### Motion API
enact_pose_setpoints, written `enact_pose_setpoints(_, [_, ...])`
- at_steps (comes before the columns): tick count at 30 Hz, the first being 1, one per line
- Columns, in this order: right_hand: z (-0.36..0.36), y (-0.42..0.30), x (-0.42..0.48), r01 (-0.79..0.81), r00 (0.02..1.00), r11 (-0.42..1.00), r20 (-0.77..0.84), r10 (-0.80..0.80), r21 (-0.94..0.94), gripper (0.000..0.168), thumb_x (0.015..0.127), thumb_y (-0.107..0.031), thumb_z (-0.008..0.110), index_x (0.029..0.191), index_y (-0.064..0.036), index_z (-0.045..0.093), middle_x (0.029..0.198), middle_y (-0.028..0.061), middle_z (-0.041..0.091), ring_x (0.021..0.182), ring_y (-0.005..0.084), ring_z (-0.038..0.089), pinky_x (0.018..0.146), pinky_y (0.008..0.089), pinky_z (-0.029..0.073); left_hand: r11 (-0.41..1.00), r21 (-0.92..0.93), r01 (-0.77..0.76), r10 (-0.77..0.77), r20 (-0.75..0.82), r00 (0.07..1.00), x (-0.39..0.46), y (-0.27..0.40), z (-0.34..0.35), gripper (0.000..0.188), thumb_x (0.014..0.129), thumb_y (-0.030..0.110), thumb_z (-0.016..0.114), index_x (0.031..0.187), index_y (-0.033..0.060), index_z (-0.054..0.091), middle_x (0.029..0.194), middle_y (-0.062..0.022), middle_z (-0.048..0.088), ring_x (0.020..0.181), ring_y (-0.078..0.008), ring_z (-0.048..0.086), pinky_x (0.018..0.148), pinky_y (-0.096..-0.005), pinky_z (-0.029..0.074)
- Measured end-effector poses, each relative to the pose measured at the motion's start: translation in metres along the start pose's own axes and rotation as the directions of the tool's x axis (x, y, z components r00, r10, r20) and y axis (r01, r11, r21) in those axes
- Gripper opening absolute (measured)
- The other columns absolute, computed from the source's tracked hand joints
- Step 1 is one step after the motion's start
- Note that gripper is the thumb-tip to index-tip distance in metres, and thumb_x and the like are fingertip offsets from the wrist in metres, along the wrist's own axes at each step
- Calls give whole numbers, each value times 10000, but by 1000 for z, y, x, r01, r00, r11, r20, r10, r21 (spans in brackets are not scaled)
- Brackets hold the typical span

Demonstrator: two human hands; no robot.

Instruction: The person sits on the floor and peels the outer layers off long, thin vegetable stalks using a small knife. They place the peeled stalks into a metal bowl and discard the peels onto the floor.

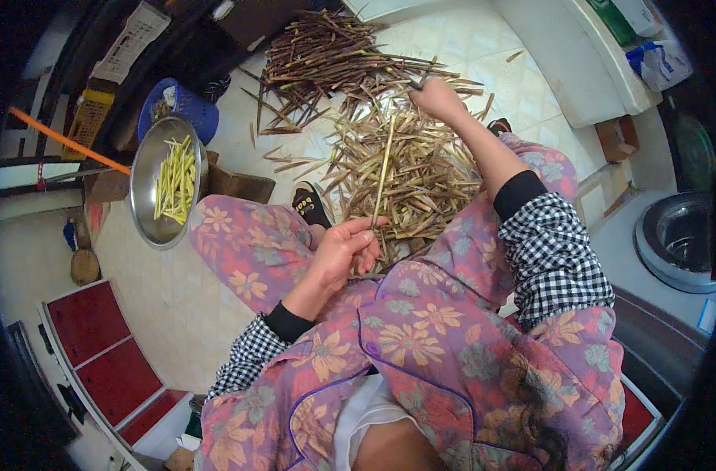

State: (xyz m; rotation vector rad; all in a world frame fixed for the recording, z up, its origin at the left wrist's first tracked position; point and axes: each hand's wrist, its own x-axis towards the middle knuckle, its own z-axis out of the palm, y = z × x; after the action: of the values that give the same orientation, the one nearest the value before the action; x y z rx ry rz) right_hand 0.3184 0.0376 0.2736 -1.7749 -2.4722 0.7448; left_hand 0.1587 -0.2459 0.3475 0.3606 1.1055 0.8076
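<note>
My left hand (347, 247) grips the lower end of a long, thin bamboo shoot (385, 168) between thumb and fingers. The shoot points away from me, pale yellow-green along most of its length. Farther out, my right hand (437, 99) is closed around a small dark object (415, 86), mostly hidden by the fist; its kind is unclear. Below both hands lies a broad heap of stripped husks (417, 176) between my legs. Beyond it is a pile of unpeeled, purple-brown bamboo shoots (328, 53). Peeled yellow-green shoots (175, 179) lie in a steel bowl (143, 206) at the left.
A blue plastic basket (208, 120) stands behind the bowl. An orange stick (69, 139) reaches towards the bowl's rim. My slippered foot (311, 203) flanks the husks. At the right are a white cabinet-like unit (576, 76) and a grey appliance with a round opening (682, 235).
</note>
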Motion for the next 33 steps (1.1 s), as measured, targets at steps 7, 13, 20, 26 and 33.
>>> enact_pose_setpoints(7, [-15, -36, -27, -269, 855, 583, 469, -222, 766, 324, 842, -360, 571, 730, -57, 574, 497, -32, 464, 400, 67, 409, 386, 222, 313, 969, -226, -101, 121, 78, 990, 5, 12, -17, 347, 909, 116, 439, 1239, 9, 445, 649, -30, 557, 457, -91, 497, 401, -188, 389])
enact_pose_setpoints(13, [-17, -55, -41, -408, 904, -115, 383, -190, 906, 203, 872, -254, 547, 803, -65, 514, 586, -9, 493, 433, 64, 436, 405, 198, 368, 849, -120, -515, 487, -200, 850, 27, 25, -12, 521, 937, 200, 420, 1390, 98, 183, 1149, -143, 486, 1014, -229, 541, 801, -303, 467])
enact_pose_setpoints(20, [11, -58, -56, -317, 894, 549, 437, -99, 773, 371, 845, -387, 560, 824, -19, 601, 547, 24, 526, 411, 87, 431, 420, 250, 355, 684, 39, -728, 700, -314, 641, 77, 60, -19, 338, 953, 234, 372, 1225, 42, 318, 1043, -110, 501, 962, -211, 527, 843, -357, 450])
enact_pose_setpoints(26, [-1, -70, -69, 387, 917, 918, -138, -374, 81, 232, 713, -240, 584, 812, -32, 606, 688, 211, 604, 698, 375, 601, 630, 474, 475, 922, 76, -380, 386, -242, 890, 65, 47, -5, 195, 940, 158, 352, 1101, 52, 380, 609, -45, 470, 432, -149, 462, 448, -304, 448])
enact_pose_setpoints(33, [8, -74, -86, 525, 843, 848, -94, -529, -67, 167, 672, -152, 581, 795, -40, 563, 629, 185, 594, 606, 363, 598, 557, 459, 480, 947, 70, -313, 321, -171, 932, 65, 40, 8, 158, 929, 156, 369, 1045, 52, 399, 590, -51, 463, 402, -162, 453, 430, -301, 448])
